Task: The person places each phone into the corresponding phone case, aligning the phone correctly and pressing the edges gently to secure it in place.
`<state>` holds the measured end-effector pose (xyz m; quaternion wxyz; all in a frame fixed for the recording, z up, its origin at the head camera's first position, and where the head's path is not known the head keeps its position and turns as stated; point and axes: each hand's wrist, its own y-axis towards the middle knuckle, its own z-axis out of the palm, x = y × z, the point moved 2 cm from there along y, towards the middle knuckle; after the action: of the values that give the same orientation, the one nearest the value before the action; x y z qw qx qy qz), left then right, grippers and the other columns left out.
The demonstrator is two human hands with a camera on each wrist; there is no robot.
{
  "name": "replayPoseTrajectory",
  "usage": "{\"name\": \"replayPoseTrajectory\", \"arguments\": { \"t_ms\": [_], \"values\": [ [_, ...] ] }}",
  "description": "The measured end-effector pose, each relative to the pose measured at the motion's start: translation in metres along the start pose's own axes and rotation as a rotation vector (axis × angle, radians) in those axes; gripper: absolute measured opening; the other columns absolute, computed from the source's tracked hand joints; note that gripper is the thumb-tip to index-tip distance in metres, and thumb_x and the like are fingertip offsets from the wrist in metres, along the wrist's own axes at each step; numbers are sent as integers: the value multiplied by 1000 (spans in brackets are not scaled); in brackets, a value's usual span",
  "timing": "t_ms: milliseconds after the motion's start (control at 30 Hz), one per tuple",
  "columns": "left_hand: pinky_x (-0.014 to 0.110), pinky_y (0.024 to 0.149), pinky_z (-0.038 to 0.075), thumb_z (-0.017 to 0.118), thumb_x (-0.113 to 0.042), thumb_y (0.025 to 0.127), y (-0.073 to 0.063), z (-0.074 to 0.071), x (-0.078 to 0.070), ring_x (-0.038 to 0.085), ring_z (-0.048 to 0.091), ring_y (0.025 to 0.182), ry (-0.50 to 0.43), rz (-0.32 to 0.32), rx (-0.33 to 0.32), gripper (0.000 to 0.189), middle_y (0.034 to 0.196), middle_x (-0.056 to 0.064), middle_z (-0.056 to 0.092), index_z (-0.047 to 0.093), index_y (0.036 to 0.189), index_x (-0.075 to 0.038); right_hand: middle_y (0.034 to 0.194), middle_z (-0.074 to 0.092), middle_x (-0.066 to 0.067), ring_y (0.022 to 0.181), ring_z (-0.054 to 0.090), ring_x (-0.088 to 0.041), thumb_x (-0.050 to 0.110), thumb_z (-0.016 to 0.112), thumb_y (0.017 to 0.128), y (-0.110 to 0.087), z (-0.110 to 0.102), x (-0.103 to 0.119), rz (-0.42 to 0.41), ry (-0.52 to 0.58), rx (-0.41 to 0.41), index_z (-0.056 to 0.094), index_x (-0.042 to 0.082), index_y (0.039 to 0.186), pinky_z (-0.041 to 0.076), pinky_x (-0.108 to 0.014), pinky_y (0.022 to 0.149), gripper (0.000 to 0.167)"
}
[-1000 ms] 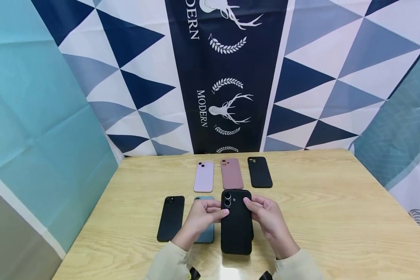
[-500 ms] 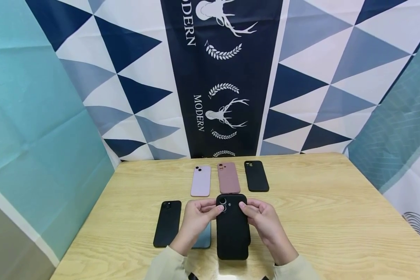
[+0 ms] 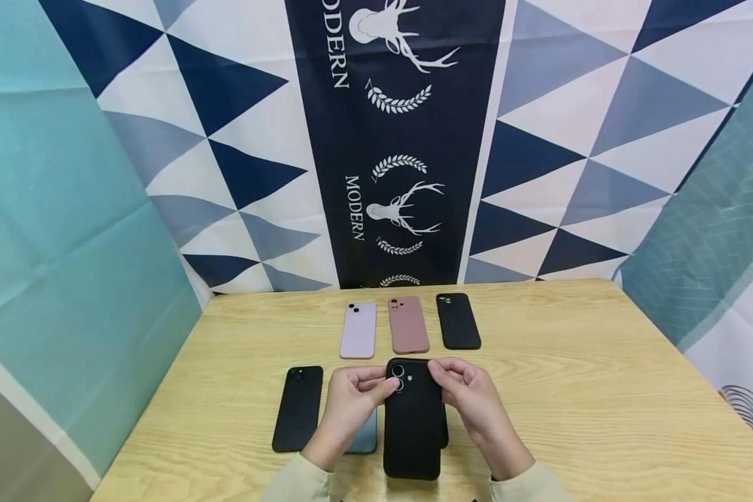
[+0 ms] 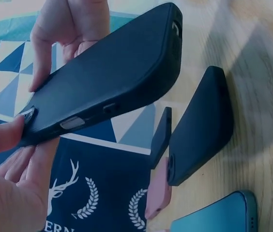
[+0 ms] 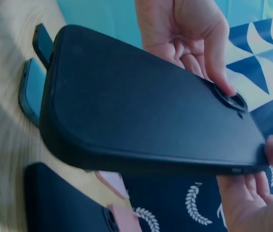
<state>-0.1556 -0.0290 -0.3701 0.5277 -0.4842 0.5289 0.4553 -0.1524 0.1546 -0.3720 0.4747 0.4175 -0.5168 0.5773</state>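
Both hands hold a phone in a black case (image 3: 412, 439) above the table, its back and ringed camera lenses facing me. My left hand (image 3: 351, 411) pinches its upper left side, the thumb over the lenses. My right hand (image 3: 480, 408) pinches the upper right corner, thumb on the back and fingers behind. A side cutout and an end opening in the case show in the left wrist view. Beneath the held phone lies another black phone or case (image 4: 202, 130), mostly hidden in the head view. A blue phone (image 3: 365, 436) lies partly behind my left hand.
A black phone (image 3: 298, 411) lies at the left. Along the back are a lilac phone (image 3: 358, 331), a pink phone or case (image 3: 408, 325) and a black case (image 3: 458, 322). Patterned cloth (image 3: 238, 167) hangs behind the wooden table (image 3: 571, 390).
The head view has tilted, so the scene sits lower and slightly left. Both hands still grip the cased phone; the right thumb has shifted up to its top corner.
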Motion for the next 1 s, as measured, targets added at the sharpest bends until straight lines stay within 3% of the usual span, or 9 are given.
{"name": "replayPoseTrajectory", "arguments": {
  "t_ms": [133,433,633,833,933,1000],
  "values": [
    [24,71,60,71,-6,85,0,-1,-1,12,72,82,10,14,35,29,98,27,71,68,109,11,72,66,14,68,62,-3,11,58,95,0,1,0,10,33,-9,63,10,86,53,-20,68,10],
    [29,78,60,70,-16,87,4,-4,-1,8,71,83,16,-59,105,36,102,21,73,65,113,8,70,65,13,67,62,-4,10,57,95,0,1,-1,41,36,-55,64,7,89,53,-20,67,10],
    [29,77,61,70,-17,87,6,-5,-4,6,70,77,-33,-47,55,35,97,17,74,66,111,8,70,66,13,68,63,-4,11,57,95,-1,2,0,24,44,-16,64,7,89,54,-21,68,10],
    [28,71,61,72,-12,84,6,-4,-5,3,69,70,-64,-43,-25,30,94,18,75,69,105,10,77,69,15,74,65,-2,15,56,97,0,0,0,15,26,110,65,11,94,55,-19,72,11],
    [28,71,61,72,-11,84,5,-3,-5,3,70,71,-64,-50,-56,30,96,19,74,69,105,10,82,70,14,79,66,-2,19,56,98,0,-1,-1,27,-4,146,64,4,106,55,-19,76,18],
    [28,71,61,72,-11,85,5,-4,-6,4,70,71,-72,-55,-71,30,98,20,74,69,106,10,89,70,11,83,66,-1,20,57,97,0,-3,-3,36,-36,150,58,-4,119,55,-19,79,33]
  ]
}}
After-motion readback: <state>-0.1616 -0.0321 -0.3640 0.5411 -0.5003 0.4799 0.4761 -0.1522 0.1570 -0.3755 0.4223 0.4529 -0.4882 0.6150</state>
